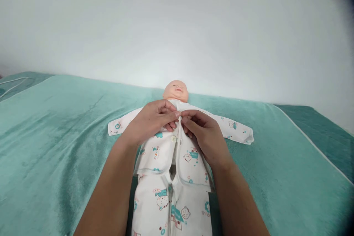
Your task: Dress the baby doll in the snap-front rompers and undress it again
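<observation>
A baby doll [176, 90] lies on its back, dressed in a white printed baby jacket [156, 151] with both sleeves spread sideways. White printed pants [190, 217] cover its legs. At the upper front opening, my left hand [156, 120] pinches the jacket's left edge close to a button. Meeting it there, my right hand [204, 129] pinches the opposite edge, its fingertips almost touching the left thumb. Lower down, a pale button [173, 139] shows on the left front panel, and the two edges lie apart toward the hem. My curled fingers partly hide the upper chest.
A light green blanket [69, 125] with folds at left lies under the doll, over a darker green cover [320, 129]. Behind stands a white wall [177, 33]. A white cord [13, 83] lies at the far left.
</observation>
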Tool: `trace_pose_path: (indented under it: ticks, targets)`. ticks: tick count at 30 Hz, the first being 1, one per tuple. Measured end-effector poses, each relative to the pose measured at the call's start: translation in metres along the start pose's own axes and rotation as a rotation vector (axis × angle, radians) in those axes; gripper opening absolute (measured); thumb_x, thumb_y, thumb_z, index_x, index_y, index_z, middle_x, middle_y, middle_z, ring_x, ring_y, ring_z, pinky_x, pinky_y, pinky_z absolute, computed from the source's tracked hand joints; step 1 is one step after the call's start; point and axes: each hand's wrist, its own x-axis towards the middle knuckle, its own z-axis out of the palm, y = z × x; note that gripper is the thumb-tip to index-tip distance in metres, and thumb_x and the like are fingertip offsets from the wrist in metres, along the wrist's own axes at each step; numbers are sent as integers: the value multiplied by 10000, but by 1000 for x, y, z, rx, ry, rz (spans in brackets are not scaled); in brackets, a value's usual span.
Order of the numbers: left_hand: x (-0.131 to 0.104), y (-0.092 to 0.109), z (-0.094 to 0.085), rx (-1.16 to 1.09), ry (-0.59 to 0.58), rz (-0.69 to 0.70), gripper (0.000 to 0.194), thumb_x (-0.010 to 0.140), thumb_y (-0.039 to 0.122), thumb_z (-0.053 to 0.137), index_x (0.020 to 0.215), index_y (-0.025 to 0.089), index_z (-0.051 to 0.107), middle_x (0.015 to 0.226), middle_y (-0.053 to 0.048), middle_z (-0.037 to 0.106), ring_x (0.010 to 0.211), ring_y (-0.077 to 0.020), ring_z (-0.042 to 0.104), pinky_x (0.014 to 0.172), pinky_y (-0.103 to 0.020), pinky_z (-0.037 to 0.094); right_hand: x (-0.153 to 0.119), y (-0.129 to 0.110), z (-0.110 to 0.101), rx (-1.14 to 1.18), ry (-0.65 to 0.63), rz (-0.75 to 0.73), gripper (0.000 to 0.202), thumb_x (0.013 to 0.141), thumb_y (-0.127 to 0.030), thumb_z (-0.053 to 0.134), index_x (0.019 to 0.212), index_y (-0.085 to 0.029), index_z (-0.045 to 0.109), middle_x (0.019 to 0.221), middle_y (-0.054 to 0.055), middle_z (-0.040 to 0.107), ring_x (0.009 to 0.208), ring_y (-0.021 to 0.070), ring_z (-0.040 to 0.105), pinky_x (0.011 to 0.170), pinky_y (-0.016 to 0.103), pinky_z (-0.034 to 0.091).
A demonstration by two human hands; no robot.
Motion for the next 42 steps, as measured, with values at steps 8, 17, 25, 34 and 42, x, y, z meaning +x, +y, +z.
trace_pose_path:
  ticks: [8,17,25,34,42]
  targets:
    - [0,3,5,78,34,1,204,811,351,700,848,187,584,710,8,609,612,-100,596,573,-223,488,-2,-5,2,-42,-47,-26,151,843,-307,660,963,-222,694,702,-41,554,614,103,472,581,250,393]
    - [1,3,3,61,49,5,111,773,206,651,845,201,566,651,34,564,572,-96,575,530,-211,452,-3,-6,4,-152,5,28,186,852,-340,641,1018,-265,679,638,-69,457,520,84,359,453,216,302]
    - [1,3,-1,-7,21,33,135,768,174,650,836,203,537,580,61,510,502,-74,496,460,-187,371,-4,-13,9,-219,99,66,153,805,-328,675,927,-241,650,676,-48,537,566,95,442,485,222,315]
    - [-2,6,-4,70,45,-52,154,761,194,666,875,204,563,645,37,597,564,-99,568,519,-211,446,-3,-9,7,-331,105,38,151,801,-349,666,897,-234,685,763,-16,575,600,107,441,514,239,365]
    - [-7,14,6,313,152,-50,91,796,178,564,878,218,562,681,23,657,509,-117,617,493,-223,463,-1,-9,7,-317,76,85,172,783,-366,663,900,-239,657,706,-32,525,554,105,407,433,221,316]
